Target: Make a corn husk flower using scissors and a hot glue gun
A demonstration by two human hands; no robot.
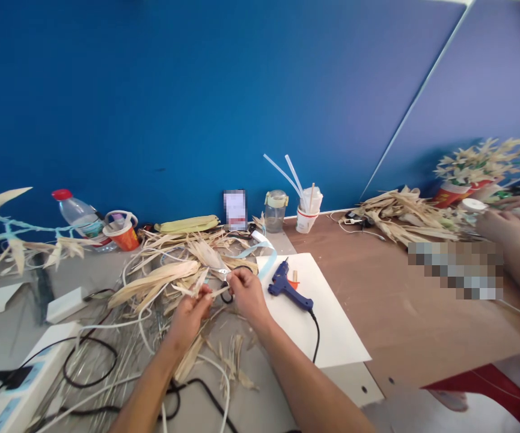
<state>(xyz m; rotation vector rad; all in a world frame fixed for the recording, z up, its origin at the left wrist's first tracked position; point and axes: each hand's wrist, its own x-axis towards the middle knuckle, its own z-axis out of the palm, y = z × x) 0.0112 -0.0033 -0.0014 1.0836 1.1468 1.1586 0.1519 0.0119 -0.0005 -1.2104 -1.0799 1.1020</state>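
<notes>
My left hand [190, 314] is closed on a pale, dried corn husk strip [219, 293], and part of the husk stands up above its fingertips. The fingers of my right hand [248, 296] pinch the other end of the same strip, a short distance to the right. Right behind my right fingertips are scissors [223, 273], partly hidden by the hand and by husks. A heap of dried corn husks [160, 281] lies beyond and to the left of my hands. Smaller husk scraps [235, 361] lie below my hands.
A blue glue gun [289, 287] rests on white paper [327, 325] at right. Cables and a power strip [38, 367] occupy the left front. A bottle [79, 216], a phone [235, 209], a jar [276, 211] and a paper cup [307, 220] stand along the wall. Another person's hands [505, 228] work at far right.
</notes>
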